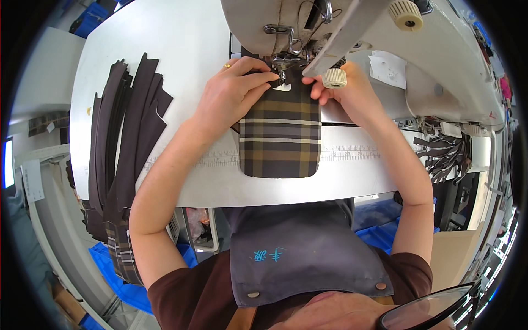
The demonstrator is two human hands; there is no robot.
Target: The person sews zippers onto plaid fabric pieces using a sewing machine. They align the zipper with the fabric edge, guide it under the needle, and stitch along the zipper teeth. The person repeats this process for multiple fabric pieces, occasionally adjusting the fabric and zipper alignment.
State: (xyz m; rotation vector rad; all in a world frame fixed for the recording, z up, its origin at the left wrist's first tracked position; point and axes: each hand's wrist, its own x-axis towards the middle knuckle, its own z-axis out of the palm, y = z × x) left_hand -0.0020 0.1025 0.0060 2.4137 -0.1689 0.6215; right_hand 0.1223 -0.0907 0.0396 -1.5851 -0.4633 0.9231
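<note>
A plaid panel [280, 132] in brown, black and cream with rounded near corners lies under the sewing machine's presser foot [281, 74]. My left hand [239, 88] is at the panel's left side. Its thumb and fingers are pinched together right beside the foot; what they hold is hidden. A small white piece [282, 87] lies on the panel just below the foot. My right hand [349, 93] is at the panel's right edge, partly behind the machine's lever and cream knob [334, 78]. Its curled fingers are slightly apart, with nothing seen between them.
Dark fabric strips [129, 110] lie on the left of the white table [214, 184]. A printed ruler runs along its front. The sewing machine [451, 60] fills the far right. A bundle of dark strips [448, 154] hangs at the right; blue bins [124, 280] stand below the table.
</note>
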